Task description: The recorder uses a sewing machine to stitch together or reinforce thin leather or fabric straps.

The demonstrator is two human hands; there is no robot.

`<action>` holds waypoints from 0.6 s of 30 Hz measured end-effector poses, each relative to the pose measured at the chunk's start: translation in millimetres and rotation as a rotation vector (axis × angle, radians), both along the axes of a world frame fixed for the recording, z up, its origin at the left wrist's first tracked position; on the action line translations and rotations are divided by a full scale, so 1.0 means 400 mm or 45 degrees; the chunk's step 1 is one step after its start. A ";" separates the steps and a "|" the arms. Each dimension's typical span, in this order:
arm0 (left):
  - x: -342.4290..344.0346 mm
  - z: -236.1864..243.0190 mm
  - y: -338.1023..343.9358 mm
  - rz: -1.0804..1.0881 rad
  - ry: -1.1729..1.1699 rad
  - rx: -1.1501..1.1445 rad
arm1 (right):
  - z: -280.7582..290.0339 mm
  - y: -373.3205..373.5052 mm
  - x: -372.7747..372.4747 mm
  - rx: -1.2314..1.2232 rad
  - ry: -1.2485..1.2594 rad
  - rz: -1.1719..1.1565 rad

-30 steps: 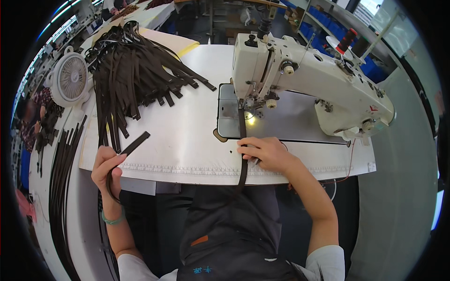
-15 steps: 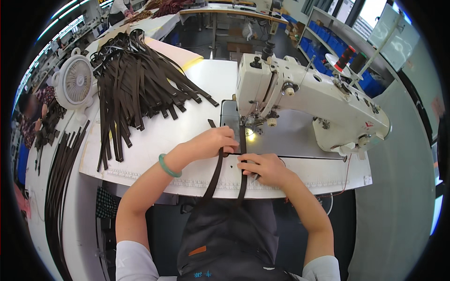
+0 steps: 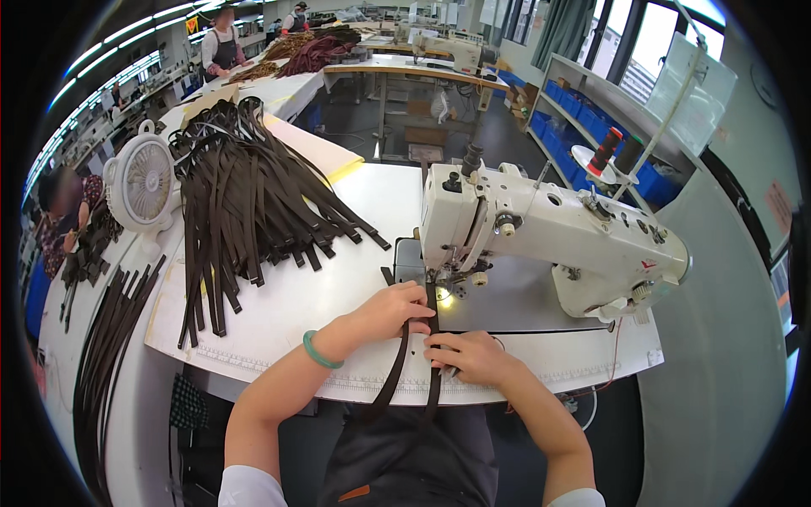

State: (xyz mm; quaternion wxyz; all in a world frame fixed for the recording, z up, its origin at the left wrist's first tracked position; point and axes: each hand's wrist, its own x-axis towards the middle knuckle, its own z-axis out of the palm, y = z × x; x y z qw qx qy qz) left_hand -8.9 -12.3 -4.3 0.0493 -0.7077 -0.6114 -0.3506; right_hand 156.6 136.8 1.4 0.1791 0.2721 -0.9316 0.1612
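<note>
A white sewing machine [image 3: 549, 237] stands before me, its small lamp lit beside the presser foot. One dark brown strap [image 3: 435, 393] runs from under the needle area down over the table's front edge. My right hand [image 3: 477, 355] pinches this strap, thumb and fingers bent about it; a small grey metallic thing, too hidden to name, shows under the palm. A second dark brown strap [image 3: 391, 380] passes beneath my left hand [image 3: 393, 313], which is closed on it. The left fingertips reach across to the first strap, just in front of the presser foot.
A big heap of dark straps [image 3: 253, 211] covers the table's left, next to a white fan [image 3: 144, 182]. More straps [image 3: 114, 346] lie on the side table. Thread spools [image 3: 605, 152] stand behind the machine. Another person [image 3: 63, 207] sits at far left; others work at the back.
The view has tilted upward, so the table appears lower. My left fingers have shifted right, up to the strap under the needle. My right hand keeps its pinch.
</note>
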 end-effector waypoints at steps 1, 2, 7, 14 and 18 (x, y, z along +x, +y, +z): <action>0.000 -0.002 0.001 -0.005 0.004 0.017 | -0.001 -0.001 -0.001 0.011 0.006 -0.006; -0.001 -0.003 -0.001 -0.002 0.009 0.033 | 0.000 -0.001 -0.003 0.009 0.004 0.001; 0.003 -0.004 0.000 0.022 0.017 0.033 | -0.006 0.002 -0.003 0.000 0.018 -0.025; 0.003 -0.006 -0.005 0.045 0.081 0.040 | -0.020 0.005 -0.003 -0.016 -0.007 -0.034; 0.004 -0.008 -0.006 0.055 0.090 0.047 | -0.017 -0.001 -0.005 -0.032 -0.007 -0.042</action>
